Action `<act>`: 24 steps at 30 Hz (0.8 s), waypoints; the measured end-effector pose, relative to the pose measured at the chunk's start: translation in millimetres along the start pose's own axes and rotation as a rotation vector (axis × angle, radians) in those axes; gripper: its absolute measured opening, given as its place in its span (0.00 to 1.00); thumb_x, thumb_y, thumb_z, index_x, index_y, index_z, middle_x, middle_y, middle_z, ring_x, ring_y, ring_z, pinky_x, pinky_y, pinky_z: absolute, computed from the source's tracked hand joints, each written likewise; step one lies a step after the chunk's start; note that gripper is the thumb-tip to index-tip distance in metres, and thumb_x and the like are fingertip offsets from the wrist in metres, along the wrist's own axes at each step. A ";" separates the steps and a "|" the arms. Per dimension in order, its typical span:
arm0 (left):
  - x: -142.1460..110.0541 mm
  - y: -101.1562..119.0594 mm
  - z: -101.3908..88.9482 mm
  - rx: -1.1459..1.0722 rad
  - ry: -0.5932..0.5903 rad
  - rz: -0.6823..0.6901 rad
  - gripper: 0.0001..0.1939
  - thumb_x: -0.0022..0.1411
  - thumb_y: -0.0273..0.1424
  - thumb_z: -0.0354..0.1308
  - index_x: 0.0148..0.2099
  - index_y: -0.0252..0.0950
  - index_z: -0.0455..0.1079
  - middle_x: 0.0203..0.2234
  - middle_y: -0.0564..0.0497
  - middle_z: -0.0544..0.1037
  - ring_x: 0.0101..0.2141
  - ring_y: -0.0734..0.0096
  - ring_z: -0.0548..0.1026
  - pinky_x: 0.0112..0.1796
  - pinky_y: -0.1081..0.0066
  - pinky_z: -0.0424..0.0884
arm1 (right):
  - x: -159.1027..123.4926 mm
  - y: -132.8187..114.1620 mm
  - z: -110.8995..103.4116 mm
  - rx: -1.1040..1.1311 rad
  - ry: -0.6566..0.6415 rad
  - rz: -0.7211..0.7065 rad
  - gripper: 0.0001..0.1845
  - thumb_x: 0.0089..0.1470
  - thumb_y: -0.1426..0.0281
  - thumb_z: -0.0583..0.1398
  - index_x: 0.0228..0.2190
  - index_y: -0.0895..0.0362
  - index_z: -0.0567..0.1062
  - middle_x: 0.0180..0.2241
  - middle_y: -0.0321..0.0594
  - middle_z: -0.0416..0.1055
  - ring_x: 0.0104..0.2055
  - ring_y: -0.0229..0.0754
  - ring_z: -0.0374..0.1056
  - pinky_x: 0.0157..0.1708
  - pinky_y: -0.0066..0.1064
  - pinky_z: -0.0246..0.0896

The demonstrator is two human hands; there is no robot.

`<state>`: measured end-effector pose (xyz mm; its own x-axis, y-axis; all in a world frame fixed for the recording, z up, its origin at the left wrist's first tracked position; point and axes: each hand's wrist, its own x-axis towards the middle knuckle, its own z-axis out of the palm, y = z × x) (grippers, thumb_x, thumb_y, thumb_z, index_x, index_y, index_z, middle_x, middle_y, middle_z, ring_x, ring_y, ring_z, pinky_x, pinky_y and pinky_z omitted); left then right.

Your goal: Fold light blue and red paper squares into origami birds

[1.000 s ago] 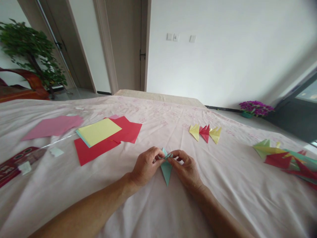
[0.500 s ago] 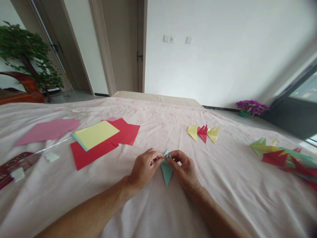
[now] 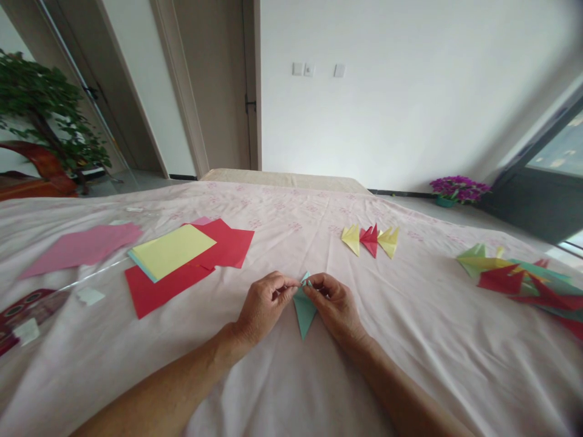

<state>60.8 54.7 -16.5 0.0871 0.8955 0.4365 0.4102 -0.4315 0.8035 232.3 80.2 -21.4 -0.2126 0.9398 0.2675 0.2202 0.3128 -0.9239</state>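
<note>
A small teal piece of folded origami paper lies in front of me, its long point toward me. My left hand pinches its upper part from the left between thumb and forefinger. From the right, my right hand pinches the same upper part, and the fingertips of both hands nearly meet there. The fingers cover much of the top, so the small folds between them are hard to make out. Beyond my right hand stand two folded yellow pieces with a folded red piece between them.
Left of my hands lie yellow sheets, red sheets and pink sheets. A red package sits at the far left. Folded paper figures are heaped at the right. Everything rests on a pale pink cloth.
The view has shifted slightly, so the scene sits a little further left. Both hands keep pinching the teal paper at its top, with hardly any visible movement.
</note>
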 end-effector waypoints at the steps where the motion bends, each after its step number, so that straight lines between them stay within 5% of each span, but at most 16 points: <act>1: 0.1 0.1 -0.1 -0.005 0.002 -0.003 0.09 0.64 0.28 0.55 0.41 0.37 0.77 0.32 0.49 0.78 0.32 0.72 0.75 0.33 0.75 0.69 | 0.0 0.2 -0.1 0.010 0.000 0.003 0.08 0.52 0.64 0.61 0.30 0.56 0.75 0.25 0.35 0.71 0.26 0.37 0.63 0.26 0.27 0.57; 24: 0.6 5.6 3.6 -0.045 -0.013 -0.087 0.08 0.62 0.27 0.56 0.39 0.36 0.76 0.32 0.50 0.79 0.32 0.71 0.76 0.33 0.75 0.70 | 0.7 2.9 0.3 -0.003 0.045 -0.007 0.08 0.51 0.64 0.63 0.28 0.56 0.74 0.25 0.35 0.70 0.26 0.37 0.63 0.27 0.27 0.59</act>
<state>66.4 53.2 -13.2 0.0650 0.9311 0.3590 0.3753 -0.3561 0.8558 232.5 81.7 -24.0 -0.1708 0.9429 0.2858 0.2217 0.3194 -0.9213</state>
